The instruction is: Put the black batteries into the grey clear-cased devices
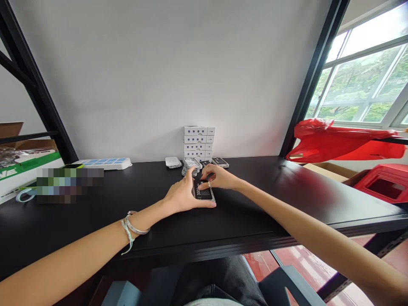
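My hands meet at the middle of a black table (255, 204). My left hand (181, 194) grips a silver-framed phone (203, 192) lying flat, its thumb along the near edge. A black battery (202, 191) with white print starting "300" sits in the phone's back. The fingertips of my right hand (219, 177), which wears a ring, rest on the battery's far end. Just behind them lies a small heap of similar phones (191, 165). A silver bangle and a cord bracelet (132, 227) circle my left wrist.
Several white boxes (197, 142) stand stacked against the wall. A black-backed phone (219, 162), a white item (173, 162) and a power strip (105, 163) lie along the table's back. A blurred patch (70, 185) covers part of the left. A red bag (338, 142) hangs at right.
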Motion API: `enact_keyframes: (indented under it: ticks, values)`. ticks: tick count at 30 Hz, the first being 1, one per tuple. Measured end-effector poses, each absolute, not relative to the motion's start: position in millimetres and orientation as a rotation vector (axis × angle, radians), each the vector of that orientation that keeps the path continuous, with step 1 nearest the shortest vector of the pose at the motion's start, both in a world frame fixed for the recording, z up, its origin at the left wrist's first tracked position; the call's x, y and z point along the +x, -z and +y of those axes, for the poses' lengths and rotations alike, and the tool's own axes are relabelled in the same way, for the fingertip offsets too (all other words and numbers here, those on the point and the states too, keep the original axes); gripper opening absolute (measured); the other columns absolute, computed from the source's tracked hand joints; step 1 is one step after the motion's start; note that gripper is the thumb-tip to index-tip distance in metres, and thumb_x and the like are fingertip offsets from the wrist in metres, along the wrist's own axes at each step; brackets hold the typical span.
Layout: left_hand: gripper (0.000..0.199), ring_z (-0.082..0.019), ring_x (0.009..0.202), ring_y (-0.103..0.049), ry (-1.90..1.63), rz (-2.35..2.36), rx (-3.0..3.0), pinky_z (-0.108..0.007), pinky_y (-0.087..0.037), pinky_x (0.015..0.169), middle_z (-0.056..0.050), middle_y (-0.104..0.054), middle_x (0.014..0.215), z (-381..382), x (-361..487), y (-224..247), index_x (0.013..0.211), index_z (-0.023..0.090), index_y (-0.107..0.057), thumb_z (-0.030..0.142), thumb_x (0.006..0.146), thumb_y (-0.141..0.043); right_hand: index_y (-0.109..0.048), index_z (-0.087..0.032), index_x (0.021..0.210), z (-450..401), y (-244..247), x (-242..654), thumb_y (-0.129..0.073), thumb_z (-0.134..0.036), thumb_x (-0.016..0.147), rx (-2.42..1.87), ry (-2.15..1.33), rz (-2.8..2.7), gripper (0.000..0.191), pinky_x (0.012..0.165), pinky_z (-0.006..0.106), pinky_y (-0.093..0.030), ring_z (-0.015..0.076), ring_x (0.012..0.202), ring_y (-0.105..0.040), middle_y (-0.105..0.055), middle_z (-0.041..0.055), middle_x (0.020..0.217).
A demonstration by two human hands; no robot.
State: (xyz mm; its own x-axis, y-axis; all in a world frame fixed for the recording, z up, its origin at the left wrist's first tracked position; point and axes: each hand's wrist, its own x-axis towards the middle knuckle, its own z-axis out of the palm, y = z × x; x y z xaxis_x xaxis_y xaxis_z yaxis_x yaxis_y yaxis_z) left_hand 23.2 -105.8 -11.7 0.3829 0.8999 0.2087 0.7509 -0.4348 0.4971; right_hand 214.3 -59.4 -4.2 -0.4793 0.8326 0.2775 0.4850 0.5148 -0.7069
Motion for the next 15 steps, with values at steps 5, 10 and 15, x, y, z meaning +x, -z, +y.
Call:
enact_keyframes:
  ticks: [5, 10, 15]
  values:
    - [0.126, -0.037, 0.108, -0.058, -0.665, 1.408, 2.355, -0.046, -0.048, 0.086, -0.014, -0.055, 0.126, -106.7, 24.1, 10.7, 0.146, 0.025, -0.007, 0.079, 0.049, -0.066, -0.068, -0.020, 0.082, -59.2, -5.6, 223.8, -0.076, -0.049, 0.061, -0.966, -0.788, -2.395, 0.037, 0.082, 0.030, -0.047, 0.0206, 0.096, -0.060, -0.063, 0.0039, 0.104]
    - [0.122, -0.038, 0.115, -0.054, -0.693, 1.355, 2.365, -0.049, -0.046, 0.091, -0.017, -0.052, 0.128, -108.7, 27.0, 11.0, 0.145, 0.023, -0.013, 0.077, 0.050, -0.068, -0.071, -0.024, 0.099, -72.1, -17.4, 226.0, -0.071, -0.051, 0.069, -0.989, -0.717, -2.591, 0.041, 0.091, 0.033, -0.044, 0.0254, 0.109, -0.056, -0.060, 0.0037, 0.123]
    - [0.130, -0.037, 0.118, -0.052, -0.587, 1.155, 2.254, -0.048, -0.045, 0.096, -0.018, -0.043, 0.137, -103.5, 13.0, -0.4, 0.145, 0.026, -0.010, 0.058, 0.042, -0.084, -0.063, -0.023, 0.119, -85.2, -17.5, 219.5, -0.081, -0.052, 0.052, -1.090, -0.623, -2.630, 0.076, 0.099, 0.036, -0.039, 0.0320, 0.124, -0.045, -0.052, 0.0069, 0.134]
